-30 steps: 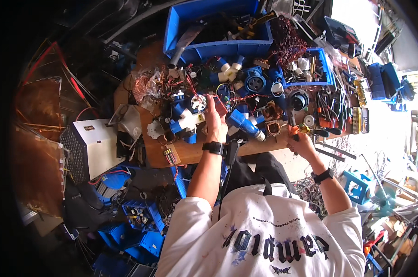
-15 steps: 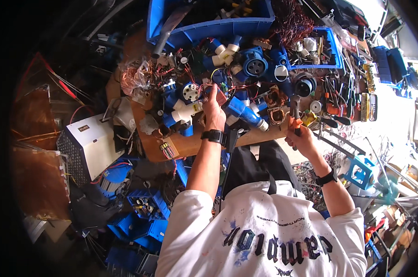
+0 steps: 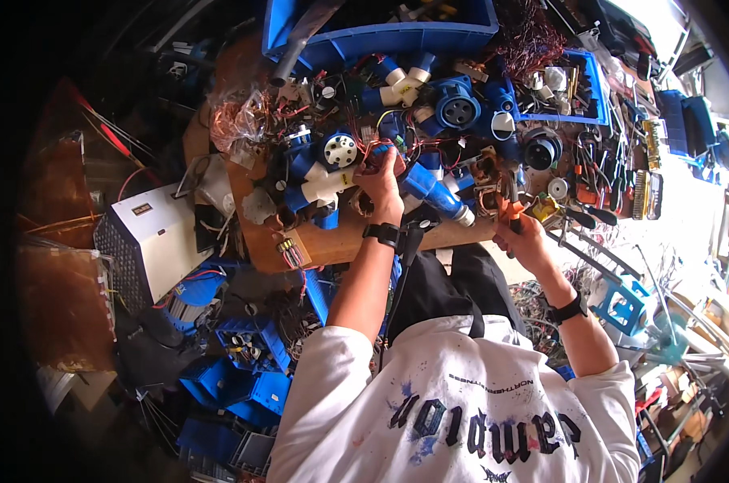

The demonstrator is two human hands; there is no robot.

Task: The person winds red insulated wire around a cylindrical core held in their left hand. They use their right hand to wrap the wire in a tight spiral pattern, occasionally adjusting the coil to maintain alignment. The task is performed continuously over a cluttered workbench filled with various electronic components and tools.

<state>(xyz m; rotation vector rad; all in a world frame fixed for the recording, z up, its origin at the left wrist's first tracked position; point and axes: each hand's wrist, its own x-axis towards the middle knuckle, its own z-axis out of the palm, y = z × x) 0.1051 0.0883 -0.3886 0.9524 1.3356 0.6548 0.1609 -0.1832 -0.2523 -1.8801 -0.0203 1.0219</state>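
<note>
My left hand (image 3: pixel 380 187) is closed above the near part of the cluttered bench, thumb stretched forward. Its fingers grip a small reddish block (image 3: pixel 397 166) with thin red wires around it; its exact kind is unclear. Close on its right lies a blue cylindrical plug (image 3: pixel 430 191) with a pale end. To its left sits a white-and-blue branched connector (image 3: pixel 324 187), with a round white socket face (image 3: pixel 340 150) behind. My right hand (image 3: pixel 521 238) is wrapped round orange-handled pliers (image 3: pixel 510 206) at the bench's front edge. The plier jaws point away from me, beside copper coils (image 3: pixel 485 197).
A large blue crate (image 3: pixel 381 40) and a smaller blue tray (image 3: pixel 603 101) stand at the back. Copper wire (image 3: pixel 240 121) is heaped on the left. Hand tools (image 3: pixel 594 173) lie on the right. A white perforated metal case (image 3: pixel 151 237) stands beside the bench.
The view has shifted slightly. My left hand has moved a little forward, its thumb now lying over the reddish block. The pliers have tilted slightly left in my right hand.
</note>
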